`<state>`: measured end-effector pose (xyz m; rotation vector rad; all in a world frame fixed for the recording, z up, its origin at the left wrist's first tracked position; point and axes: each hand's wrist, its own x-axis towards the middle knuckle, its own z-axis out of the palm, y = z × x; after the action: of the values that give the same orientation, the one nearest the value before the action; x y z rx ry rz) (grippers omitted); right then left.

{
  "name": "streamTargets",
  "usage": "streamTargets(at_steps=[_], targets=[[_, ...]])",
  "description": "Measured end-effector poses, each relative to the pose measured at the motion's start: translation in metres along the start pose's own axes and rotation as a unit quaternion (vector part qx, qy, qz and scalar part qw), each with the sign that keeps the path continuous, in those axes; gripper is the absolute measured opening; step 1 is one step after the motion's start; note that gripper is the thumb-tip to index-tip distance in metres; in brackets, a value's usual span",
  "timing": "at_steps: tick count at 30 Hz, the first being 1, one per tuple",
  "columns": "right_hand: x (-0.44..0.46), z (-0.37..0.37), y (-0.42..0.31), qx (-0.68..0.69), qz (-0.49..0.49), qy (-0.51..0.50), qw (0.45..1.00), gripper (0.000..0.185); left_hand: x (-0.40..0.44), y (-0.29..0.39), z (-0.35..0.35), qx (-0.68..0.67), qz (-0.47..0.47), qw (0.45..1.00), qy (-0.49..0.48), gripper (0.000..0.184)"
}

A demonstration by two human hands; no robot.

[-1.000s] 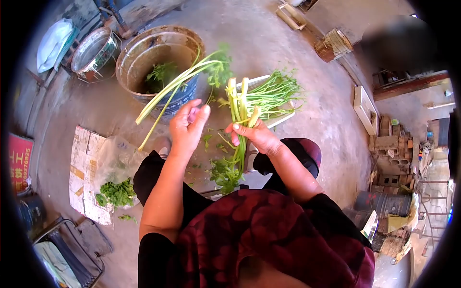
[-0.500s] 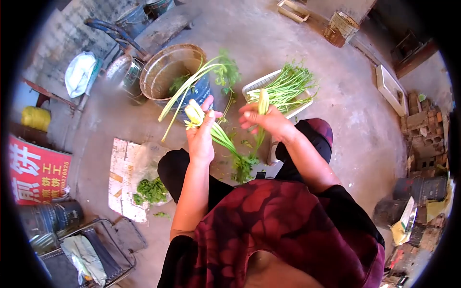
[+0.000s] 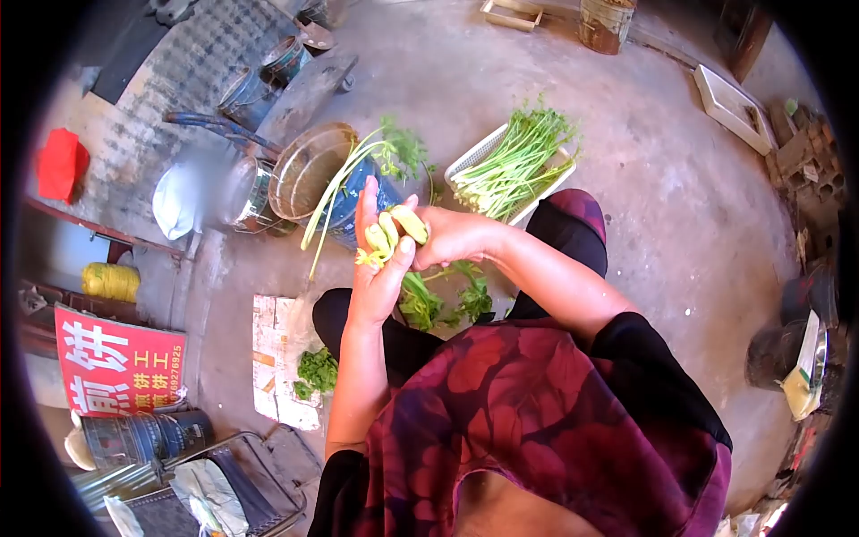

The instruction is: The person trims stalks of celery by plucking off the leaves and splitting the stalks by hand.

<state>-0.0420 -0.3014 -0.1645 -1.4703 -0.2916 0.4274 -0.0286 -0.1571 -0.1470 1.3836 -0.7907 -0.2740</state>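
In front of my lap, my left hand (image 3: 381,285) grips several stalks of celery (image 3: 378,240), pale cut ends up, thumb laid across them. Pressed against it from the right is my right hand (image 3: 455,236), closed around another celery piece (image 3: 409,224) whose pale base sits beside the others. Leafy tops (image 3: 420,302) hang below the hands. Beyond the left hand, loose celery stalks (image 3: 328,201) lean on the rim of a blue bucket (image 3: 369,186). A white basket (image 3: 465,159) heaped with thin green celery (image 3: 519,161) stands ahead to the right.
A flattened cardboard piece (image 3: 273,358) with a pile of green leaves (image 3: 316,372) lies left of my knee. Further left are a red sign (image 3: 121,358) and a folding chair (image 3: 259,474). Metal buckets (image 3: 246,192) stand beyond, and bricks (image 3: 810,166) are stacked at right.
My right hand has moved left with its celery and now meets my left hand. The celery ends are brought together. The view has shifted, so the surroundings sit differently.
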Motion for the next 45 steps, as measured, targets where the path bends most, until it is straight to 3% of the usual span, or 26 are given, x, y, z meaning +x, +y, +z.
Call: streamTargets(at_steps=[2,5,7,8,11,12,13,15,16,19,21,25,27,28,30,35,40,43,45], targets=[[-0.007,0.002,-0.007,-0.008,-0.009,-0.025,1.0,0.041,-0.002,0.002,0.006,-0.03,0.018,0.999,-0.019,0.072],[0.003,0.001,0.009,0.017,0.0,-0.04,0.999,0.026,-0.001,0.008,0.006,0.035,-0.062,0.995,-0.069,0.063],[0.012,-0.003,0.012,-0.003,-0.05,-0.054,0.997,0.032,0.004,0.014,0.014,0.007,-0.068,0.998,0.017,0.054],[0.003,0.006,-0.003,0.025,-0.192,-0.011,0.981,0.046,0.008,0.016,0.013,-0.007,-0.047,0.998,0.038,0.048],[-0.007,0.002,-0.004,-0.105,-0.099,-0.003,0.99,0.063,0.023,0.032,0.0,-0.029,0.058,0.995,0.08,0.033],[-0.007,0.011,0.008,-0.059,-0.196,0.045,0.978,0.07,0.026,0.041,-0.001,-0.067,0.06,0.99,0.106,0.03],[-0.001,0.019,0.022,-0.101,-0.297,0.117,0.942,0.069,0.028,0.049,-0.003,-0.126,0.056,0.986,0.097,0.03],[-0.002,0.031,0.025,-0.123,-0.204,0.224,0.945,0.051,0.027,0.06,-0.008,-0.246,0.044,0.965,0.075,0.031],[0.0,0.029,0.025,-0.141,-0.202,0.229,0.942,0.043,0.025,0.062,-0.008,-0.235,0.039,0.963,0.125,0.032],[0.004,0.023,0.015,-0.211,-0.211,0.247,0.922,0.023,0.019,0.065,-0.007,-0.14,0.097,0.981,0.094,0.037],[-0.001,0.025,-0.006,-0.278,-0.233,0.261,0.895,0.013,0.014,0.056,-0.006,-0.019,0.131,0.988,0.085,0.061],[0.004,0.036,-0.032,-0.419,-0.305,0.267,0.813,0.015,-0.001,0.026,-0.007,-0.025,0.057,0.998,0.034,0.073],[0.009,0.046,-0.038,-0.472,-0.321,0.27,0.776,0.016,-0.003,0.029,-0.004,-0.021,0.049,0.995,0.08,0.061],[0.014,0.047,-0.033,-0.47,-0.385,0.285,0.741,0.017,-0.005,0.031,-0.004,-0.035,0.031,0.994,0.101,0.058],[0.016,0.049,-0.033,-0.5,-0.356,0.297,0.732,0.018,-0.003,0.032,-0.011,-0.111,0.009,0.985,0.132,0.051],[0.011,0.034,-0.022,-0.504,-0.317,0.302,0.745,0.017,-0.007,0.055,-0.038,-0.201,0.063,0.969,0.128,0.043],[0.012,0.041,-0.035,-0.548,-0.371,0.327,0.674,0.015,-0.01,0.045,-0.031,-0.116,0.11,0.984,0.074,0.036],[0.015,0.039,-0.034,-0.57,-0.389,0.351,0.633,0.013,-0.017,0.054,-0.035,-0.068,0.051,0.988,0.128,0.034],[0.014,0.032,-0.033,-0.574,-0.39,0.369,0.618,0.013,-0.021,0.055,-0.038,-0.111,0.045,0.988,0.098,0.034]])
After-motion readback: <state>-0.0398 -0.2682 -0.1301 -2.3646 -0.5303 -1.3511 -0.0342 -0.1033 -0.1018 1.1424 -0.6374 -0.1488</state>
